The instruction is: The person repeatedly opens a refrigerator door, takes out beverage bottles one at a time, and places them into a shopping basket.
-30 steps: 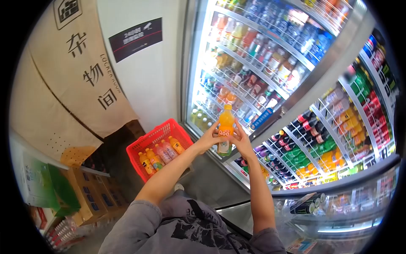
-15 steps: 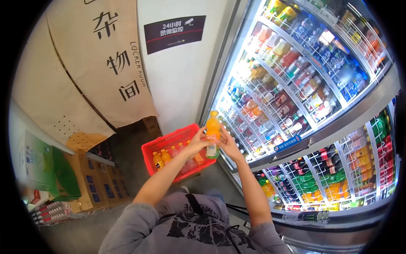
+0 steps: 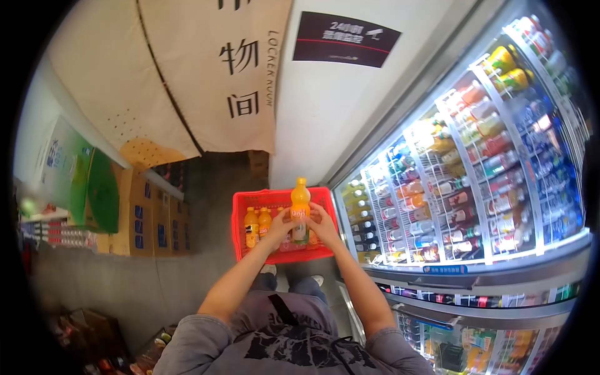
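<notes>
Between my two hands an orange Qoo bottle stands upright, with a second bottle with a green lower part just below it. My left hand wraps the left side and my right hand the right side. Both are over the red basket. Inside the basket, orange bottles show at the left; pink ones are partly hidden behind my hands and the held bottles.
A lit drinks cooler with shelves of bottles fills the right side. Cardboard boxes and a green box stand at the left. A cloth curtain hangs ahead, beside a white wall.
The view has turned toward the basket. My hands and the held bottles have moved from in front of the cooler to over the basket, still gripping them.
</notes>
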Motion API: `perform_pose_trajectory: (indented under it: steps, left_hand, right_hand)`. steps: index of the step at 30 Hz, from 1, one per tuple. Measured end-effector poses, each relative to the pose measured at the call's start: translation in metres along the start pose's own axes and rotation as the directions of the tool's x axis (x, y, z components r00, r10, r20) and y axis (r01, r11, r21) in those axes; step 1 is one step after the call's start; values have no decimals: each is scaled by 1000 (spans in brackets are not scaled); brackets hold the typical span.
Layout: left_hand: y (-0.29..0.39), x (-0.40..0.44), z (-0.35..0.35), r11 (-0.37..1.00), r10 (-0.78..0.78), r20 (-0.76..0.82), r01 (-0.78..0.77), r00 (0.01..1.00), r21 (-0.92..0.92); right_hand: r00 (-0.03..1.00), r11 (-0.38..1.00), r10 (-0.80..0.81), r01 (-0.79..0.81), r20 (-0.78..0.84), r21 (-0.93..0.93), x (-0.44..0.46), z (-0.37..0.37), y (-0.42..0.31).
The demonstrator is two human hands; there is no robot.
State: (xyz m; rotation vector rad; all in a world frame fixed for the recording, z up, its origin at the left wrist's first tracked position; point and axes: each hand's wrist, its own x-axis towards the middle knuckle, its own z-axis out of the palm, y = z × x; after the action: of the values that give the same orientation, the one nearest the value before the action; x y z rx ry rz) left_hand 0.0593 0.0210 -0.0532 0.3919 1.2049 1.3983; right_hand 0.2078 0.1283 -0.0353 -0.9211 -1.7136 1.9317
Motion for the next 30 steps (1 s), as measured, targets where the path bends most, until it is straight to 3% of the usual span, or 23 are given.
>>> perform_pose_trajectory:
  steps: [3,4,7,9,11,15,17,21,23,24,26,30]
  left_hand:
    - [-53,3,-23,1000,6,-115,-5,993,12]
    - [-66,1,-28,1000,-15,-158,17,987,12]
    - [-101,2,-45,994,-80,-178,92,981,61]
    - [-116,8,-49,994,-55,-219,74,974,78]
    - [-117,13,-47,986,-14,-271,59,962,156]
    - [-163,43,-66,960,44,-325,50,945,276]
    - [-155,44,-61,779,113,-448,201,887,594]
    - [-179,53,-60,694,92,-514,315,853,648]
    - [-170,50,-51,646,7,-551,417,834,639]
    - [-173,50,-52,644,7,-556,422,831,638]
    - [-183,47,-56,683,42,-504,343,863,645]
    - [-165,24,-51,779,81,-417,203,905,594]
  right_hand:
    - [998,995,57,-54,34,-81,7,5,61]
    - [996,997,73,-72,55,-17,4,8,71]
    - [989,992,122,-119,87,-47,7,12,115]
    - [987,990,137,-138,86,0,11,15,139]
    - [994,981,83,-70,66,-184,20,16,150]
    - [982,969,186,-180,22,-167,38,22,182]
    - [968,949,250,-249,-19,-194,47,22,219]
    - [963,901,269,-258,-18,-348,53,25,251]
    - [967,953,256,-251,3,-169,55,28,279]
    - [966,953,257,-252,8,-166,55,31,265]
    - [915,857,402,-388,-31,-339,54,37,218]
    - [949,874,312,-304,-42,-378,45,38,223]
